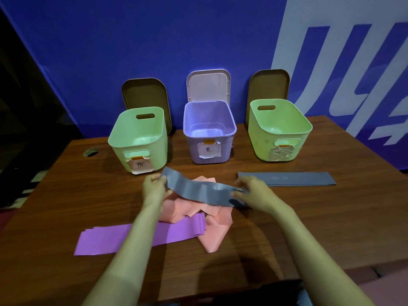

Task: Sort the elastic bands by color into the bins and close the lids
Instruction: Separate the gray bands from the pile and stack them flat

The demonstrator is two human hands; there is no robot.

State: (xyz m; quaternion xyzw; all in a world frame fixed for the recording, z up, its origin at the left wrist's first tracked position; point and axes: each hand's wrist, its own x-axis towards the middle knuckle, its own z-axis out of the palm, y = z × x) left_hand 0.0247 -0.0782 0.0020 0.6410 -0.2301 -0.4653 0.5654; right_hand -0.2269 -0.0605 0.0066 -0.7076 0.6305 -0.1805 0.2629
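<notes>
A brown wood-grain table (309,228) is filling the lower two thirds of the frame, with a round hole (91,152) showing in its top at the middle left. Behind it a deep blue wall (154,40) is running across the upper frame and carrying large white lettering (326,62) at the upper right. The far left of the room is lying in darkness.

Three open bins are standing in a row along the table's far side: a left green bin (159,155), a purple bin (223,149) at centre and a right green bin (262,142). Each is wearing a paper label taped to its front. Behind them the lids are standing upright by the wall: a left brown lid (143,93), a pale pink lid (208,85) and a right brown lid (269,85).

At mid-frame the left hand (154,186) is pinching the left end of a held grey band (194,188). The right hand (254,191), slightly blurred, is gripping its right end with curled fingers. The band is sagging between them above the pink bands (198,215), which are lying crumpled in a pile at lower centre. A purple band (103,239) is lying flat at the lower left, passing under the left forearm and touching the pink pile. A flat grey band (287,178) is lying at the middle right, near the right green bin but apart from it.
</notes>
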